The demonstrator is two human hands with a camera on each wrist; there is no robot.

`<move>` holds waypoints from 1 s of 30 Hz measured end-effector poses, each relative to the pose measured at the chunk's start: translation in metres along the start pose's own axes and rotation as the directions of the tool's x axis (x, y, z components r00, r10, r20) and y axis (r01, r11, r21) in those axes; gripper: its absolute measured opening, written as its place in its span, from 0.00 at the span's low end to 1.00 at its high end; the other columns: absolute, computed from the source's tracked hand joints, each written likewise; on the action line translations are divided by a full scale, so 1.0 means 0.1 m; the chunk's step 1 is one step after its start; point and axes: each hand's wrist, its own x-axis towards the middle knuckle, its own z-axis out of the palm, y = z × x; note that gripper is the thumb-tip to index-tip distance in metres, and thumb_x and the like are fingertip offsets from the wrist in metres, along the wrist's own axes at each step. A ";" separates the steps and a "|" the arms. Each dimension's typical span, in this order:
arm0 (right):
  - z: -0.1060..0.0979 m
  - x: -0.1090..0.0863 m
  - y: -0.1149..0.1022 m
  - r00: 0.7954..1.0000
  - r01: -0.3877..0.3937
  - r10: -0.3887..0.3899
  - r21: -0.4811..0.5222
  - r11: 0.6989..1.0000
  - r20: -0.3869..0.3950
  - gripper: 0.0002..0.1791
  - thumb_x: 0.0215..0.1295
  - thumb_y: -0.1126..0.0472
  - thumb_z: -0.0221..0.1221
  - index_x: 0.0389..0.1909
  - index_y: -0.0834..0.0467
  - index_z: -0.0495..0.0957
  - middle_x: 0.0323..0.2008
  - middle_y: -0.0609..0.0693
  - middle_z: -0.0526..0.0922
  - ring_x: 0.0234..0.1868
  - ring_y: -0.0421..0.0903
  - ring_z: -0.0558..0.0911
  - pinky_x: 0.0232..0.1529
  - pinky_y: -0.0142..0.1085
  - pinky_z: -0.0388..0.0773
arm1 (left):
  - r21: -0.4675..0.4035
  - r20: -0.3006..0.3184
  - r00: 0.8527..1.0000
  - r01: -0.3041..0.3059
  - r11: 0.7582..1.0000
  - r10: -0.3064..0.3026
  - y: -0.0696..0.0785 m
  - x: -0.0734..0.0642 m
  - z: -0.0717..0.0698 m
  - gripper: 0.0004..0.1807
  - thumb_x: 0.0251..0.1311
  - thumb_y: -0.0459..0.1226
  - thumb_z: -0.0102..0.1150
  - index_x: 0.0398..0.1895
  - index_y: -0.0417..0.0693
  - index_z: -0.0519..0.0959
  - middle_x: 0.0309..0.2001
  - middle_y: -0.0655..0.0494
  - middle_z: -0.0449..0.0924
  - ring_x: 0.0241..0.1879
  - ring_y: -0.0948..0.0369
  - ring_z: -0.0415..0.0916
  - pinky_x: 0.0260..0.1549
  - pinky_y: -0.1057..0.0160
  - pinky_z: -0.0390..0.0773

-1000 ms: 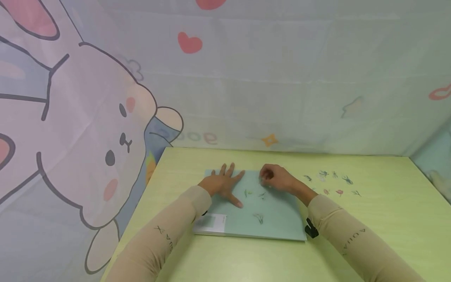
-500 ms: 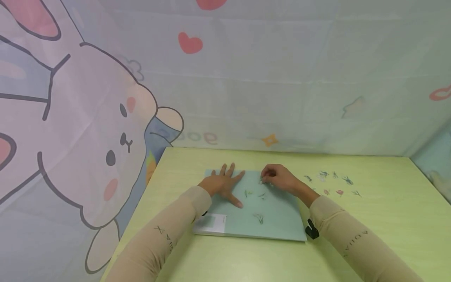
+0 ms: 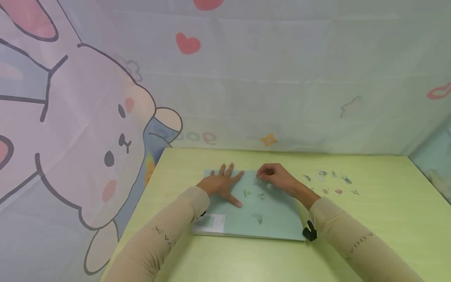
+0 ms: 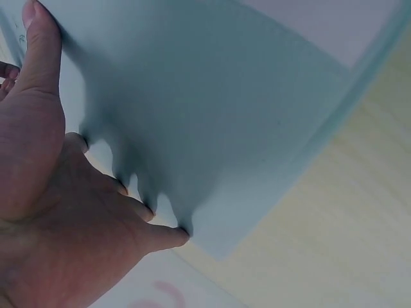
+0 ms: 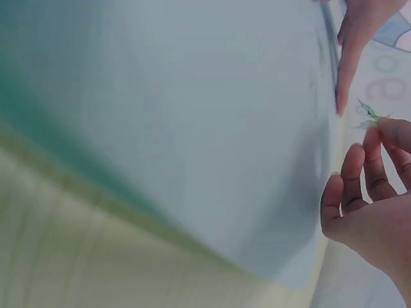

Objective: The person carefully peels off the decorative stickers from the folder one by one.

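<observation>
In the head view, a pale green-blue pad or folder lies on the table. My left hand rests on its upper left part with fingers spread. The left wrist view shows the thumb and fingertips of that hand on the cover. Above the pad's upper right part, my right hand pinches a small sticker with green leaves between thumb and index finger. The right wrist view shows its clear edge sticking out past the fingertips. Several plant stickers lie on the pad, including a grass sticker near its front.
On the yellow-green table, right of the pad, several small stickers are scattered, among them a red flower sticker and a blue insect-like sticker. A white label marks the pad's front left corner. A printed curtain hangs behind.
My right hand has shifted slightly left over the pad with the pinched sticker. The left hand stays in place, spread on the pad.
</observation>
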 end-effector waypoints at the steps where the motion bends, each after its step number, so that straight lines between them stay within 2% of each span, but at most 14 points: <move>1: 0.00 -0.01 -0.02 1.000 0.002 -0.002 0.005 1.000 0.001 0.07 0.77 0.62 0.63 0.47 0.61 0.86 0.43 0.54 0.86 0.44 0.52 0.82 0.46 0.42 0.78 | 0.002 -0.004 1.000 -0.007 1.000 0.007 0.00 0.00 0.01 0.70 0.52 0.74 0.69 0.89 0.65 0.38 0.86 0.44 0.23 0.84 0.40 0.24 0.76 0.30 0.43; 7: 0.01 -0.06 -0.18 0.999 0.035 -0.035 -0.015 0.999 -0.005 0.10 0.76 0.60 0.65 0.49 0.63 0.86 0.44 0.51 0.88 0.47 0.49 0.84 0.51 0.46 0.80 | -0.008 -0.020 0.999 -0.038 0.999 0.038 -0.05 -0.01 0.04 0.68 0.53 0.75 0.66 0.89 0.65 0.39 0.86 0.42 0.24 0.84 0.39 0.24 0.76 0.30 0.41; 12: -0.08 -0.16 -0.28 0.999 0.029 -0.031 -0.081 0.996 -0.024 0.14 0.79 0.55 0.62 0.50 0.61 0.88 0.45 0.50 0.89 0.51 0.54 0.85 0.54 0.49 0.79 | -0.043 -0.046 0.996 -0.074 0.996 0.072 -0.11 -0.06 0.05 0.62 0.58 0.74 0.63 0.88 0.68 0.44 0.87 0.44 0.26 0.84 0.40 0.25 0.76 0.28 0.39; 14: -0.15 -0.21 -0.30 0.999 0.020 -0.024 -0.090 0.996 -0.040 0.14 0.79 0.54 0.62 0.50 0.60 0.88 0.45 0.51 0.89 0.53 0.58 0.84 0.54 0.49 0.79 | -0.053 -0.067 0.994 -0.095 0.994 0.092 -0.13 -0.08 0.08 0.58 0.61 0.75 0.59 0.88 0.69 0.46 0.87 0.46 0.28 0.85 0.41 0.26 0.75 0.27 0.37; 18: -0.31 -0.33 -0.30 0.998 0.013 -0.020 -0.097 0.995 -0.067 0.11 0.77 0.57 0.64 0.49 0.59 0.88 0.45 0.52 0.88 0.51 0.58 0.84 0.51 0.48 0.80 | -0.059 -0.114 0.984 -0.141 0.988 0.134 -0.14 -0.14 0.15 0.54 0.64 0.77 0.49 0.88 0.71 0.46 0.87 0.49 0.32 0.85 0.43 0.28 0.75 0.27 0.37; 23: -0.53 -0.46 -0.26 0.996 0.024 -0.034 -0.120 0.992 -0.079 0.09 0.77 0.61 0.64 0.50 0.62 0.86 0.47 0.54 0.87 0.49 0.54 0.84 0.51 0.51 0.81 | -0.076 -0.141 0.978 -0.167 0.983 0.155 -0.10 -0.24 0.21 0.55 0.63 0.78 0.48 0.88 0.71 0.46 0.87 0.50 0.32 0.85 0.44 0.29 0.74 0.26 0.38; 30: -0.79 -0.67 -0.16 0.991 -0.034 0.015 -0.142 0.989 -0.134 0.15 0.79 0.62 0.62 0.60 0.63 0.80 0.49 0.62 0.86 0.53 0.61 0.83 0.52 0.44 0.80 | -0.087 -0.138 0.981 -0.151 0.985 0.138 0.00 -0.35 0.29 0.58 0.61 0.80 0.47 0.88 0.69 0.44 0.88 0.50 0.33 0.85 0.44 0.28 0.74 0.25 0.38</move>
